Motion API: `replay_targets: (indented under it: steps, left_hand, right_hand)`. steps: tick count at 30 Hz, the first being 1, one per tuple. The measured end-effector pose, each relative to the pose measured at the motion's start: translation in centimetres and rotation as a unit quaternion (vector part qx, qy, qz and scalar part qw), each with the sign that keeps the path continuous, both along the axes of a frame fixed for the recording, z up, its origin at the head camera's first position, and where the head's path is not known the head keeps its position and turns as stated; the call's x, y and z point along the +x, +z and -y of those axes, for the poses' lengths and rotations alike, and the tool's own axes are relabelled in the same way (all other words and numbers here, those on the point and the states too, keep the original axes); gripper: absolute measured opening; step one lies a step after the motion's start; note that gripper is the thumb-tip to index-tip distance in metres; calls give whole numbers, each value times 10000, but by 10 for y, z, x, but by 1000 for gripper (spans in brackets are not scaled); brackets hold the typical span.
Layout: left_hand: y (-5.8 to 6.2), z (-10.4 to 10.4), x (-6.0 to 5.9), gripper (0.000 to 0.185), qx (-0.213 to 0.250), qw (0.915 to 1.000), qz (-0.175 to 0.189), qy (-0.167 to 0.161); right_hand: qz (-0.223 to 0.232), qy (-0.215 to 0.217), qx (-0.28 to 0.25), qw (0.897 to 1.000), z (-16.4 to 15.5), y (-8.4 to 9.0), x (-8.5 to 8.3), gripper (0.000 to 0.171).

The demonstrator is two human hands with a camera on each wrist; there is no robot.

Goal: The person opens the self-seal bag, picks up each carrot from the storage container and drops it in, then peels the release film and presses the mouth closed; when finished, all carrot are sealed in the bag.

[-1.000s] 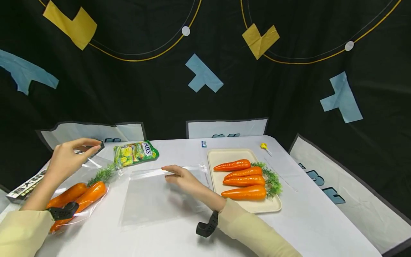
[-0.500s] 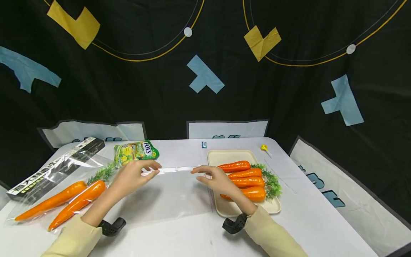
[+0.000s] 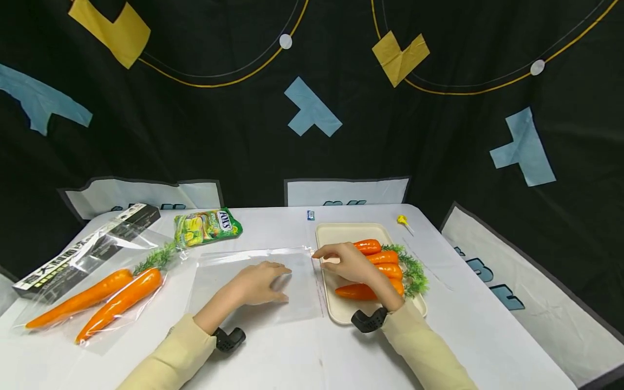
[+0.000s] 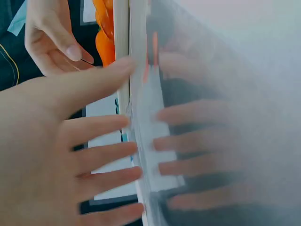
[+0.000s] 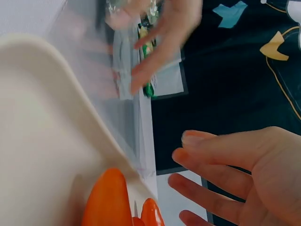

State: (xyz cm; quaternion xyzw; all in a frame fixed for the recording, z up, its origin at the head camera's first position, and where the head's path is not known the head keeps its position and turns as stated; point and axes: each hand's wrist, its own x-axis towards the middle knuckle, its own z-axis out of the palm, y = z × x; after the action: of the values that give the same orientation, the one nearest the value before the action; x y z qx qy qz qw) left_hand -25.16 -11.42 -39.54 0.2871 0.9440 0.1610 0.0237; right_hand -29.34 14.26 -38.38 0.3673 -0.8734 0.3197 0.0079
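From the head camera, an empty clear plastic bag (image 3: 253, 281) lies flat on the white table (image 3: 463, 325), between a second clear bag holding two carrots (image 3: 97, 298) on the left and a cream tray (image 3: 341, 235) of carrots (image 3: 375, 271) on the right. The left hand (image 3: 260, 281) rests palm down on the empty bag, fingers straight and spread toward its right edge — pressing, not gripping. The right hand (image 3: 348, 262) hovers over the near-left part of the tray, just beside the bag's upper right corner; its fingers are loosely extended and point left toward that corner, and it holds nothing. A green snack packet (image 3: 207, 226) and a black box (image 3: 83, 246) lie farther back on the left, and a small yellow lollipop (image 3: 402, 222) sits behind the tray.

The left wrist camera shows the left hand (image 4: 61, 155) with fingers outstretched, their tips against the plastic film (image 4: 211, 141) and mirrored in it. Beyond them appear the other hand's fingers (image 4: 56, 42) and a bit of orange carrot (image 4: 104, 42).

The right wrist camera shows the right hand (image 5: 235, 174) open, fingers apart in the air — clear of the tray rim (image 5: 56, 117) and two carrot tips (image 5: 108, 197) below. The bag's edge (image 5: 127, 94) lies past the tray, with the left hand (image 5: 164, 33) blurred on it.
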Motion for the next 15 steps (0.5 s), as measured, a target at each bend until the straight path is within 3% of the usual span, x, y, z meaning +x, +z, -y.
replay_targets:
  steps: [4, 8, 11, 15]
  left_hand:
    - [-3, 3, 1, 65, -313, 9982, 486, -168]
    - [1, 6, 0, 60, -250, 9971, 606, -393]
    - [2, 6, 0, 50, -58, 9978, 488, -444]
    - [-2, 3, 1, 45, 28, 9997, 96, -205]
  right_hand:
    - [0, 187, 225, 9996, 0, -1, -2, 23]
    - [111, 255, 405, 9988, 1, 0, 1, 25]
    - [134, 298, 496, 9982, 2, 0, 3, 25]
    - [140, 442, 476, 9978, 4, -1, 4, 26]
